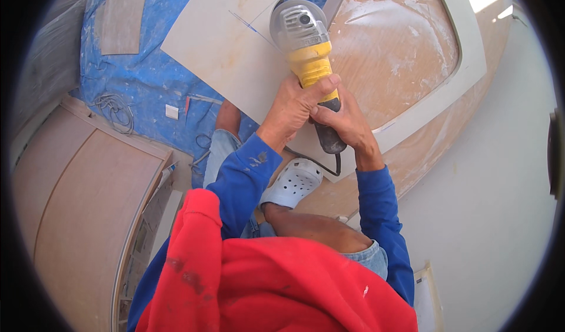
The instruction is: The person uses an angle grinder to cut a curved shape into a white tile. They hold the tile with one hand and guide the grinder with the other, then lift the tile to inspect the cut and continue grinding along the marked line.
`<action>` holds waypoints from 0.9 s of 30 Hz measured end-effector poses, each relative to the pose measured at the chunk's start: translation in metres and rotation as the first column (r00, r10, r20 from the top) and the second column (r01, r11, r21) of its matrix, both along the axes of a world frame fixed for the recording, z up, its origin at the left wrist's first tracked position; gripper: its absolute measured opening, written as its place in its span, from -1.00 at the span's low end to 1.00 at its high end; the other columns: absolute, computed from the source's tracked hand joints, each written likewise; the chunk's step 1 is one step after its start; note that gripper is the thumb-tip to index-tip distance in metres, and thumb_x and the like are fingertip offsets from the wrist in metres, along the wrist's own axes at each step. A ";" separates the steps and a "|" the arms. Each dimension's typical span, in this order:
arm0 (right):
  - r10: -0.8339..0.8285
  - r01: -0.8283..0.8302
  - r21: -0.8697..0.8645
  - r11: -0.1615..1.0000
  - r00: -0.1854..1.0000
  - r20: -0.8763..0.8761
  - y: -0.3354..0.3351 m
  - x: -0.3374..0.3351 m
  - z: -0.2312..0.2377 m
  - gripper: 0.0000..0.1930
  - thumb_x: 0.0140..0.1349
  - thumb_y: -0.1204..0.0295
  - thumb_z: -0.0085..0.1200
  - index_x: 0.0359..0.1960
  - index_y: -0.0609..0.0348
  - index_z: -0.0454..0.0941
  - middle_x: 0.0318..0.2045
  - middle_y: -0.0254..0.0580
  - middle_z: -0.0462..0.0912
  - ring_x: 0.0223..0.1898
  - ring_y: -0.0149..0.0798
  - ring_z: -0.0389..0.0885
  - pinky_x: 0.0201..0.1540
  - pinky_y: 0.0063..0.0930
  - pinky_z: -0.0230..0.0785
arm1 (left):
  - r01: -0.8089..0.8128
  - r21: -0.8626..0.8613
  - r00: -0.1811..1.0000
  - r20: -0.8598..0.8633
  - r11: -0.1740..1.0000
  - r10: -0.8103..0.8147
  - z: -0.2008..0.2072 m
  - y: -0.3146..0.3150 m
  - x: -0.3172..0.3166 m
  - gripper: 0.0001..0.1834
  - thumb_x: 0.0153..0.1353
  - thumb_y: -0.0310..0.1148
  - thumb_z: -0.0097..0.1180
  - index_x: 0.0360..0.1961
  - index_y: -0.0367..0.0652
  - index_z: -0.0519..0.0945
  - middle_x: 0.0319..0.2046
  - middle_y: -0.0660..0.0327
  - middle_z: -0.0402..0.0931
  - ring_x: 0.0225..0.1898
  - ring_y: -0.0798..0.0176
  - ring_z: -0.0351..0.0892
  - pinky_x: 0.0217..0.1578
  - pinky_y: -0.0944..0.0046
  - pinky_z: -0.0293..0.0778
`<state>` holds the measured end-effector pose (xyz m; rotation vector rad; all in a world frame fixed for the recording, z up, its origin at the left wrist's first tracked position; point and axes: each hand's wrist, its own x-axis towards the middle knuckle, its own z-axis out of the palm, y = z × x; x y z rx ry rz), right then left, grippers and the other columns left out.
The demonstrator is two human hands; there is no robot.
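Note:
Both of my hands are wrapped around a corded yellow and black angle grinder (309, 55), whose rounded, slotted grey head points away from me. My left hand (289, 107) grips the left side of its body near the yellow part. My right hand (347, 119) closes on the black rear handle from the right, with the two thumbs close together. A black cord runs from the handle's end toward my foot. The head is over an off-white panel (218, 38) marked with thin drawn lines. Whatever is under the head is hidden.
To the right of the tool lies a pale frame (424, 105) around a dusty wooden surface (388, 55). Blue sheeting (153, 76) covers the ground at left, with coiled cable (115, 111) on it. My white clog (299, 182) rests beside the panel. A curved wooden cabinet (88, 191) stands at lower left.

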<state>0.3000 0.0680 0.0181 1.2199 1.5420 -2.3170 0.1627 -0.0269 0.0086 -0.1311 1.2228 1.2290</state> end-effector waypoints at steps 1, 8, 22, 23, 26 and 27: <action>-0.004 0.004 -0.009 1.000 1.000 -0.001 0.000 0.000 0.000 -0.29 0.28 0.21 0.40 0.42 0.27 0.54 0.28 0.03 0.63 0.29 -0.08 0.61 0.41 -0.18 0.39 | -0.001 0.004 1.000 0.001 1.000 0.001 0.000 0.000 0.000 -0.35 0.34 -0.02 0.56 0.28 -0.17 0.61 0.08 0.26 0.66 0.09 0.37 0.65 0.14 0.26 0.56; -0.019 0.019 -0.007 1.000 1.000 -0.023 -0.001 0.002 -0.002 -0.30 0.26 0.23 0.40 0.40 0.28 0.55 0.26 0.01 0.64 0.30 -0.10 0.60 0.42 -0.19 0.38 | 0.009 0.016 1.000 -0.013 1.000 -0.008 0.000 0.000 0.000 -0.38 0.35 -0.04 0.54 0.26 -0.19 0.63 0.07 0.26 0.68 0.08 0.37 0.67 0.13 0.26 0.57; -0.017 0.017 -0.008 1.000 1.000 -0.022 0.001 0.001 -0.004 -0.28 0.26 0.18 0.44 0.40 0.28 0.55 0.26 -0.02 0.63 0.30 -0.11 0.60 0.40 -0.19 0.40 | 0.012 0.017 1.000 -0.008 1.000 -0.012 0.001 0.001 -0.001 -0.37 0.35 0.00 0.53 0.25 -0.18 0.63 0.07 0.26 0.66 0.09 0.37 0.65 0.11 0.25 0.56; -0.016 0.016 -0.007 1.000 1.000 -0.020 0.000 0.001 -0.004 -0.28 0.26 0.18 0.44 0.40 0.28 0.55 0.26 -0.02 0.63 0.30 -0.11 0.60 0.40 -0.19 0.40 | 0.013 0.021 1.000 -0.010 1.000 -0.013 0.001 0.001 -0.001 -0.36 0.35 0.01 0.54 0.26 -0.17 0.62 0.08 0.26 0.66 0.09 0.37 0.65 0.11 0.25 0.55; -0.015 0.015 -0.008 1.000 1.000 -0.018 0.000 0.001 -0.004 -0.28 0.26 0.17 0.44 0.40 0.28 0.54 0.26 -0.03 0.63 0.30 -0.11 0.60 0.39 -0.19 0.41 | 0.014 0.017 1.000 -0.009 1.000 -0.014 0.001 0.001 -0.001 -0.35 0.34 0.02 0.54 0.27 -0.16 0.62 0.08 0.25 0.65 0.10 0.37 0.64 0.11 0.24 0.55; -0.014 0.014 -0.010 1.000 1.000 -0.016 0.000 0.002 -0.004 -0.27 0.26 0.17 0.44 0.40 0.28 0.54 0.26 -0.03 0.63 0.30 -0.12 0.60 0.39 -0.19 0.41 | 0.012 0.017 1.000 -0.009 1.000 -0.012 0.001 0.001 -0.001 -0.34 0.34 0.02 0.54 0.27 -0.16 0.62 0.08 0.25 0.65 0.10 0.37 0.64 0.11 0.24 0.55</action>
